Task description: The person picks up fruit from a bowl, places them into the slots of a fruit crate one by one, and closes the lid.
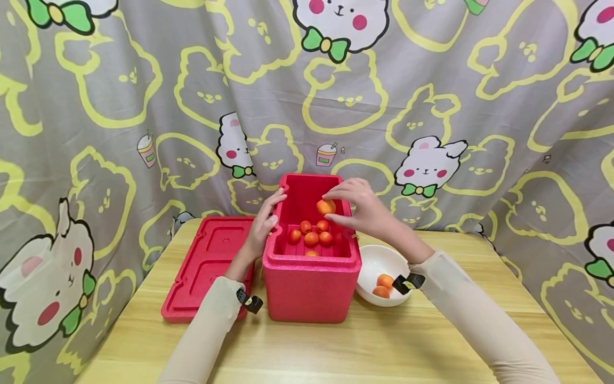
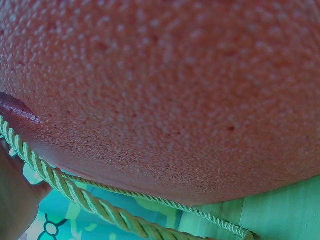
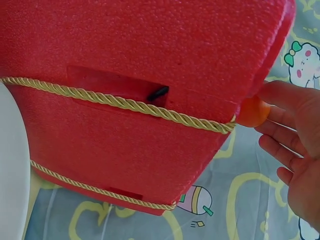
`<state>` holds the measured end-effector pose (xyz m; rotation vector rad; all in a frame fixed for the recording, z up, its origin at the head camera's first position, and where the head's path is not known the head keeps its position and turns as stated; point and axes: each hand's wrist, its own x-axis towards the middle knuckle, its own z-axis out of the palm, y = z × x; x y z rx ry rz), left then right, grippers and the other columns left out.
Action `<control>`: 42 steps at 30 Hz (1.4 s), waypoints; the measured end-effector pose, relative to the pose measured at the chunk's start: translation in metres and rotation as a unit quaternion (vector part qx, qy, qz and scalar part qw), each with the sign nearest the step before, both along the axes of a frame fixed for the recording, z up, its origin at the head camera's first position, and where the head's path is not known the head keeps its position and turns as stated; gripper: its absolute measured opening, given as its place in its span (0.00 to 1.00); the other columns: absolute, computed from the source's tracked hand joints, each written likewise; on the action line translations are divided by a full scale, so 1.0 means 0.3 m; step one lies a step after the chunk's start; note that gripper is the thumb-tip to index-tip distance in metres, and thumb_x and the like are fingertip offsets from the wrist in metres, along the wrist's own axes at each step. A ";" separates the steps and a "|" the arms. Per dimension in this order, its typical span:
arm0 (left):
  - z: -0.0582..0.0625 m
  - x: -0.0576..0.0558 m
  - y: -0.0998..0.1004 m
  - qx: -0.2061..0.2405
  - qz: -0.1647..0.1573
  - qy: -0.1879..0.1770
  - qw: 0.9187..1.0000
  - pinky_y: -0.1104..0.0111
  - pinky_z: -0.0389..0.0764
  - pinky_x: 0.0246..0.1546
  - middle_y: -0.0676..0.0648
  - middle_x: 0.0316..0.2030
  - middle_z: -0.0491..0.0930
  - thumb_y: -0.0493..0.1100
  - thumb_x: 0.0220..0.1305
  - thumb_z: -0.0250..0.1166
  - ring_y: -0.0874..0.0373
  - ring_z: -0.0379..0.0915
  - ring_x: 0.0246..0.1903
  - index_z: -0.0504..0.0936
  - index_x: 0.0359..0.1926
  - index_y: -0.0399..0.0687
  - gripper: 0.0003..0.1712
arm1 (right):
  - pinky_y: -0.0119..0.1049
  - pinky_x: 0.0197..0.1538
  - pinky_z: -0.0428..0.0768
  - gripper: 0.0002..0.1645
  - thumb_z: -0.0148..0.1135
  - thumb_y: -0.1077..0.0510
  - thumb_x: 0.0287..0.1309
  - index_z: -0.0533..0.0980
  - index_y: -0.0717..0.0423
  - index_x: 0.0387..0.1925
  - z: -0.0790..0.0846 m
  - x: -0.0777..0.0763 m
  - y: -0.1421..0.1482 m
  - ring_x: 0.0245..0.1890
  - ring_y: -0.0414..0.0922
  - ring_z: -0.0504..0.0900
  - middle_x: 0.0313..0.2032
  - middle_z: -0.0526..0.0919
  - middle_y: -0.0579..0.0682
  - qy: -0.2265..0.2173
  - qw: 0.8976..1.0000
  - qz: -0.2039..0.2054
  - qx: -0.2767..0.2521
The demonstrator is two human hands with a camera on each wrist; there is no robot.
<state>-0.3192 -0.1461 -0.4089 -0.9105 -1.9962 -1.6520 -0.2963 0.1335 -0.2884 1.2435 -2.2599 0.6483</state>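
A small round orange fruit (image 1: 326, 206) is pinched between the thumb and fingertips of my right hand (image 1: 362, 208), above the opening of a red foam box (image 1: 312, 293). Several similar orange-red fruits (image 1: 310, 238) lie on the box floor. My left hand (image 1: 261, 224) rests against the box's left rim, its fingers fairly straight. In the right wrist view, the held fruit (image 3: 253, 111) shows just past the box edge, partly hidden by it. The box wall (image 2: 175, 100) fills most of the left wrist view, with only part of the left hand (image 2: 17, 200) showing.
Right of the box stands a white bowl (image 1: 369, 266) with two orange fruits (image 1: 385, 281) visible. A red lid (image 1: 211, 256) lies on the wooden table (image 1: 297, 352) to the left. Gold twisted cord (image 3: 125, 102) runs along the box side. A patterned curtain (image 1: 192, 133) hangs behind.
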 end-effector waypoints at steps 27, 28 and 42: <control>0.001 0.001 0.002 0.002 0.001 0.005 1.000 0.37 0.61 0.70 0.39 0.78 0.55 0.41 0.64 0.47 0.44 0.50 0.77 0.64 0.72 0.35 0.35 | 0.54 0.61 0.69 0.24 0.80 0.56 0.46 0.86 0.58 0.47 -0.029 -0.008 0.009 0.51 0.52 0.80 0.46 0.88 0.55 0.017 1.000 -0.012 0.021; 0.001 0.001 0.002 0.002 0.000 0.005 1.000 0.37 0.61 0.70 0.39 0.78 0.55 0.41 0.64 0.47 0.44 0.50 0.77 0.64 0.72 0.35 0.35 | 0.54 0.60 0.68 0.24 0.80 0.56 0.46 0.86 0.58 0.47 -0.031 -0.008 0.012 0.51 0.52 0.80 0.46 0.88 0.55 0.018 1.000 -0.012 0.019; 0.006 0.005 0.004 0.002 -0.001 0.000 1.000 0.36 0.62 0.69 0.37 0.78 0.54 0.40 0.63 0.47 0.43 0.50 0.77 0.64 0.73 0.36 0.36 | 0.57 0.62 0.68 0.22 0.79 0.60 0.47 0.86 0.59 0.46 -0.077 -0.026 0.113 0.49 0.52 0.81 0.45 0.89 0.56 0.019 0.999 -0.025 -0.015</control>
